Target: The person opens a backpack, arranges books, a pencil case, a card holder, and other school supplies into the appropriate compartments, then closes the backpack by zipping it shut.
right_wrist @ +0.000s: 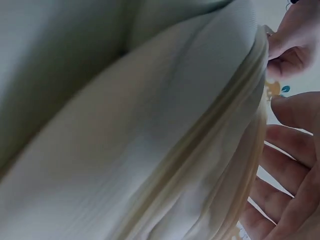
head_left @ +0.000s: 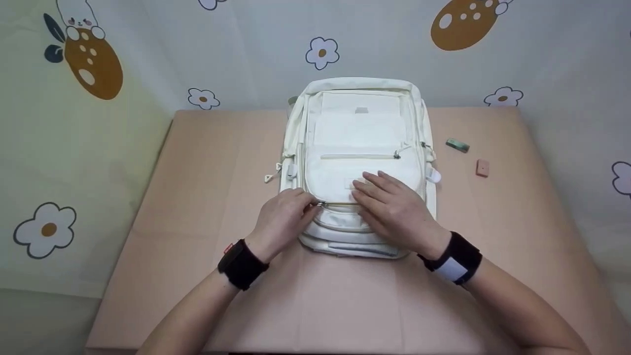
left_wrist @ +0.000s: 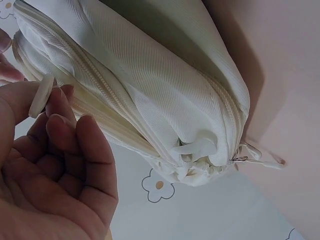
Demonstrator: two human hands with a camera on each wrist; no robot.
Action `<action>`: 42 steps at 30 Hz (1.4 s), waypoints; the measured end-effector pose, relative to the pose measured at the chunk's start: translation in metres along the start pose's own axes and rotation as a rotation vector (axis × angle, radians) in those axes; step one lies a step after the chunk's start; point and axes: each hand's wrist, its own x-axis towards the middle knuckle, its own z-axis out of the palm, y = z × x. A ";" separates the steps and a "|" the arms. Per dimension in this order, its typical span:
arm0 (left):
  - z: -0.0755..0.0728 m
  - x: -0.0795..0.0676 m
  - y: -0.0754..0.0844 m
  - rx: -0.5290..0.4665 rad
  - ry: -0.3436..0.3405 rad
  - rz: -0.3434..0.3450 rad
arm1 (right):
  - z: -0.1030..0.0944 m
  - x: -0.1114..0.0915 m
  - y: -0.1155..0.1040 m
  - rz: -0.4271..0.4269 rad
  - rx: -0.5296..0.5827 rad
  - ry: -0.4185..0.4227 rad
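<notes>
A cream-white backpack (head_left: 362,133) lies on the table, its front pocket side facing up. At the lower left of the front panel, my left hand (head_left: 282,217) pinches a zipper pull between thumb and index finger. In the left wrist view this zipper pull (left_wrist: 42,96) is a pale, flat tab, and the other fingers curl loosely below it. My right hand (head_left: 398,211) rests over the lower right of the front panel, fingers extended. Its spread fingers (right_wrist: 287,150) also show in the right wrist view along the bag's zippered edge.
A green block-shaped item (head_left: 457,145) and a pink one (head_left: 482,168) lie on the table to the right of the backpack. Loose strap ends (head_left: 271,175) stick out on its left. Behind the pinkish table (head_left: 217,148) hangs a flower-patterned curtain (head_left: 256,59).
</notes>
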 end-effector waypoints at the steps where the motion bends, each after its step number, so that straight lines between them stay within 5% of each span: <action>1: 0.000 0.000 0.000 0.008 0.001 0.001 | 0.002 0.003 -0.002 -0.002 0.001 -0.011; 19: -0.003 0.001 -0.002 0.052 0.000 0.006 | 0.025 0.001 -0.004 -0.002 0.025 0.035; 25: -0.005 0.003 -0.017 0.124 0.046 0.040 | 0.026 0.002 -0.003 -0.025 0.021 0.067; 34: -0.005 0.022 -0.051 0.093 0.059 -0.104 | 0.027 0.001 -0.004 -0.022 0.025 0.070; 42: -0.003 0.029 -0.056 0.047 -0.012 -0.188 | 0.027 0.000 -0.004 -0.004 0.036 0.074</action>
